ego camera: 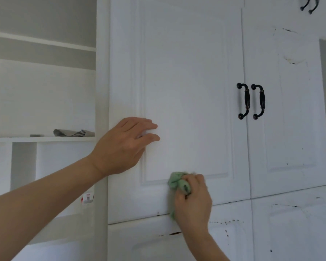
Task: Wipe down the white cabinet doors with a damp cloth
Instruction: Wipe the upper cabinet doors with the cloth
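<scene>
A tall white cabinet door (184, 87) with a raised panel fills the middle of the view. My right hand (193, 200) grips a bunched green cloth (177, 182) and holds it against the door's lower panel edge. My left hand (124, 146) rests flat on the door's left side, fingers straight and spread toward the right. A second white door (286, 129) to the right carries dark scuffs and chips.
Two black handles (251, 101) sit where the two doors meet. Lower doors (290, 228) below show dark marks along their top edges. Open white shelves (41, 139) at left hold a folded grey cloth (73, 133). More handles (310, 4) hang at top right.
</scene>
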The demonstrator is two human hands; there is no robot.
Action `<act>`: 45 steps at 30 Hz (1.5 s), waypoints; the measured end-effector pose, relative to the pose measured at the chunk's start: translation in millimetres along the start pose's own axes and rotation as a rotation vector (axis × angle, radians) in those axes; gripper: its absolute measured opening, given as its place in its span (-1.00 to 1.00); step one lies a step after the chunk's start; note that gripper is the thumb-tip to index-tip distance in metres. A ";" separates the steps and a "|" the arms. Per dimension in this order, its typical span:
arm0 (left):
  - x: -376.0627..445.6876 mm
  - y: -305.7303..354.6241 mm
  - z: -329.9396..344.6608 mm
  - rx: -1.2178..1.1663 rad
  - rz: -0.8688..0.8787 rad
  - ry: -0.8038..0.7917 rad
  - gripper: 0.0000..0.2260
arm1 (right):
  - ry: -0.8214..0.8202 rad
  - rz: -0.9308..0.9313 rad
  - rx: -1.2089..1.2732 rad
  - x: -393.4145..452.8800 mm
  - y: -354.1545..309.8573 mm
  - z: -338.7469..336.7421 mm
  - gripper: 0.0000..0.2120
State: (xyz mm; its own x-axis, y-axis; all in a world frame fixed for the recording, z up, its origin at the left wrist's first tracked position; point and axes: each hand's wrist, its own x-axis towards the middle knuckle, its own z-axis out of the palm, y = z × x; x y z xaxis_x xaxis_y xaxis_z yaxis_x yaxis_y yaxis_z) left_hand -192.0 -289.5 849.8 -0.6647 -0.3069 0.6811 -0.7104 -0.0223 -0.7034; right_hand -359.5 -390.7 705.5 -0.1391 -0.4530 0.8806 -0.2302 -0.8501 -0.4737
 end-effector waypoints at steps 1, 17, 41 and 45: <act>0.5 -0.5 0.0 -0.006 0.002 0.003 -0.64 | -0.062 -0.087 0.022 -10.2 -14.8 8.2 -0.77; 0.4 -1.6 -4.7 0.017 0.047 -0.039 -0.72 | -0.497 -0.716 -0.061 -15.4 15.5 -21.0 -0.78; -3.0 -2.6 -3.8 -0.015 -0.065 -0.008 -0.66 | -0.364 -0.849 0.004 -58.5 -23.1 25.6 -0.87; -3.0 -9.3 -10.1 -0.149 -0.061 -0.061 -0.64 | -0.444 -0.815 0.006 -15.4 -48.8 28.2 -0.58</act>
State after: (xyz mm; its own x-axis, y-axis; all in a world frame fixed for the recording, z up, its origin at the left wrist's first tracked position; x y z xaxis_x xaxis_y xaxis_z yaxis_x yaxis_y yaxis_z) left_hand -185.7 -278.8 856.3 -0.6075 -0.3669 0.7045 -0.7782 0.0971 -0.6205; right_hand -319.0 -349.8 715.4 0.4456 0.2244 0.8666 -0.0899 -0.9520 0.2927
